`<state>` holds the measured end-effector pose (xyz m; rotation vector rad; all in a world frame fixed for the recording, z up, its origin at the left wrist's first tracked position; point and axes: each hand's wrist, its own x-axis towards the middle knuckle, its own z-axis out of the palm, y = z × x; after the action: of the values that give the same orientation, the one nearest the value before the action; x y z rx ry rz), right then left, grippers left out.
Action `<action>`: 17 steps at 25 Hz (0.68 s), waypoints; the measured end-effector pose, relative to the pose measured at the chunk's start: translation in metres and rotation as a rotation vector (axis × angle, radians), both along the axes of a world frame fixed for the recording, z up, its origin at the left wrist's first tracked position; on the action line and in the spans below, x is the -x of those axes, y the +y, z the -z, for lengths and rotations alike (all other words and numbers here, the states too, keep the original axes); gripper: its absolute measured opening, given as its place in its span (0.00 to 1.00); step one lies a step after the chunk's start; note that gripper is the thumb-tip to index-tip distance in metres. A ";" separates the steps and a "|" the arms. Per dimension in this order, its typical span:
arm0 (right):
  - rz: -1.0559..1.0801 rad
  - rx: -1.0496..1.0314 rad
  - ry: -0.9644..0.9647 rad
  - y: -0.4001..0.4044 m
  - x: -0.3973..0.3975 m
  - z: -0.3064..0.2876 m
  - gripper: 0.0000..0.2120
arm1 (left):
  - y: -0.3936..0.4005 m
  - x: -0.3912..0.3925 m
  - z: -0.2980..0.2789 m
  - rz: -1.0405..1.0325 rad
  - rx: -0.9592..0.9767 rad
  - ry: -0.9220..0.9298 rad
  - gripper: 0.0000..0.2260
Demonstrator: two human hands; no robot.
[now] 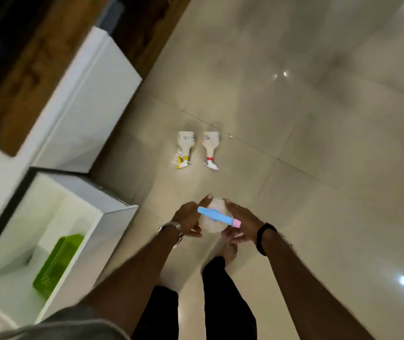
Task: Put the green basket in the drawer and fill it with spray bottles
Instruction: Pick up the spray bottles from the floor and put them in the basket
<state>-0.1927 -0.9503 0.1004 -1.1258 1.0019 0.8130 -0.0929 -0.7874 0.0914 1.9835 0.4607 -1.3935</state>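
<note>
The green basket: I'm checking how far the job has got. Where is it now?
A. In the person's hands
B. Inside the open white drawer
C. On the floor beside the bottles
B: the green basket lies inside the open white drawer, apparently empty.

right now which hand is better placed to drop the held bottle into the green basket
Left, probably. The left hand is nearer the open drawer holding the green basket; the right hand shares the blue-topped bottle but is farther away.
</note>
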 end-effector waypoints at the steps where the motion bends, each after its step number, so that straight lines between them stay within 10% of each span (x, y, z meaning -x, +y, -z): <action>1: -0.040 0.016 -0.069 0.014 -0.013 -0.015 0.20 | 0.020 -0.009 -0.014 -0.061 0.010 0.007 0.34; 9: -0.872 0.469 -0.619 0.158 -0.076 -0.077 0.32 | 0.197 -0.023 -0.061 -0.346 0.046 -0.011 0.27; 17: -0.887 0.376 -0.729 0.340 -0.088 -0.064 0.20 | 0.368 0.035 -0.045 -0.708 -0.057 -0.117 0.35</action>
<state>-0.1052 -0.6098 0.1646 -2.0541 -0.0118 0.7899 -0.1279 -0.4191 0.1361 1.6780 1.0317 -0.8181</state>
